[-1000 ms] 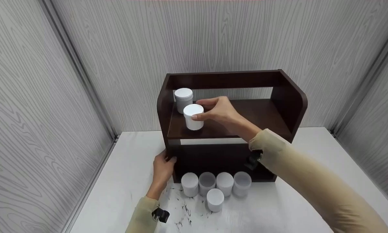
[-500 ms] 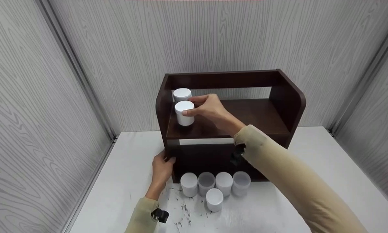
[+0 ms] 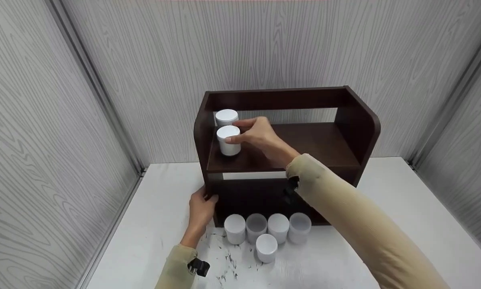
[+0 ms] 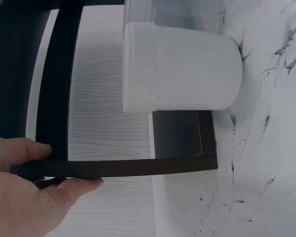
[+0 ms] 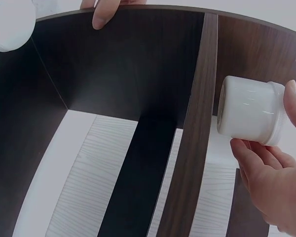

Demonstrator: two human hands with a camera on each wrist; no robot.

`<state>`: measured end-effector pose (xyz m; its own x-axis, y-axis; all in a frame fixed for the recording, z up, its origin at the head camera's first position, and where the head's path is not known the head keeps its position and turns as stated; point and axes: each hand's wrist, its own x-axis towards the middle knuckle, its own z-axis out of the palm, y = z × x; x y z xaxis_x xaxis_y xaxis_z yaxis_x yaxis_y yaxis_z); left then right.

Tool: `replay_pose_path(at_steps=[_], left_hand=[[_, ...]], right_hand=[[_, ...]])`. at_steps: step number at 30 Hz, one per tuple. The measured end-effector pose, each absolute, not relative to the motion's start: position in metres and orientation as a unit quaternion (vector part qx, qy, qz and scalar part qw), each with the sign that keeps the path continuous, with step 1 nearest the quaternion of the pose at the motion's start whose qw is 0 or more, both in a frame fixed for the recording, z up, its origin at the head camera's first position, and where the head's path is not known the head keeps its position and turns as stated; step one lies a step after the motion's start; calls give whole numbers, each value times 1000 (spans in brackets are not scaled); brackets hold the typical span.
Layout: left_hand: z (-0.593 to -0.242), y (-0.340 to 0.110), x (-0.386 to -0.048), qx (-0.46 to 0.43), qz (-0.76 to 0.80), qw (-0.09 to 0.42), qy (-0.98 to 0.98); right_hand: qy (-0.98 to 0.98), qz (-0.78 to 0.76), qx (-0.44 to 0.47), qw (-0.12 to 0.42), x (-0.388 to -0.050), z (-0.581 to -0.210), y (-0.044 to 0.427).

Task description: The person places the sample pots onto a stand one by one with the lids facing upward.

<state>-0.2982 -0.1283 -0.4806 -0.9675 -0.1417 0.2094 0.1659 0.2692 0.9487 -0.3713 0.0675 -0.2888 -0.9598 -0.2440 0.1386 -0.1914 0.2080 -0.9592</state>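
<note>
My right hand (image 3: 260,134) grips a white lidded jar (image 3: 229,144) between thumb and fingers, at the left end of the upper shelf (image 3: 308,144). In the right wrist view the held jar (image 5: 249,109) is near the side panel; whether its base touches the shelf I cannot tell. Just behind it stands another white jar (image 3: 227,116), partly hidden. Lower down, my left hand (image 3: 202,208) holds the left side panel of the dark brown rack; in the left wrist view thumb and fingers (image 4: 79,190) pinch the panel's edge (image 4: 123,168).
In front of the rack, a row of jars stands on the white table (image 3: 144,249): white-topped ones (image 3: 235,228) alternate with translucent ones (image 3: 300,228). One more white jar (image 3: 266,248) stands nearer. Dark smudges mark the tabletop. Grey wood-grain walls (image 3: 176,80) enclose the area.
The right hand has carried its jar left and slightly back, in front of the rear jar, then stayed nearly still over the last half second. The left hand has kept its place.
</note>
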Motion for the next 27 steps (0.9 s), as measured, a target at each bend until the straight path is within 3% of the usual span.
replay_pose_path(at_steps=[27], left_hand=[[-480,-129,-296,-8,-603,125,-788]], right_hand=[[786,-602,-139,9,-374,-297,60]])
